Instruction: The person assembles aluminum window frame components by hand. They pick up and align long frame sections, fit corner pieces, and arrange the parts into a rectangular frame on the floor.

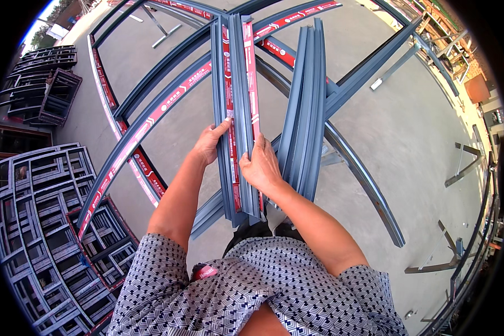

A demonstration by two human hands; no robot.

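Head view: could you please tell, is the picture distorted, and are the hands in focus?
Head view: strong fisheye bending, the long red-taped profile at left looks bowed, corners black; head view: left hand and right hand look sharp, without obvious blur.

Metal-frame fab. workshop, partly open-air by the look of it.
Big grey concrete-type flr (386,162); long grey profiles (302,117) criss-crossed mid-area, some w/ red film (277,51); gridded frames (32,196) stacked on L, darker frames (61,92) behind; angled metal pcs (468,149) on flr, R side; sky (35,27) & trees (43,37) at far upper L.
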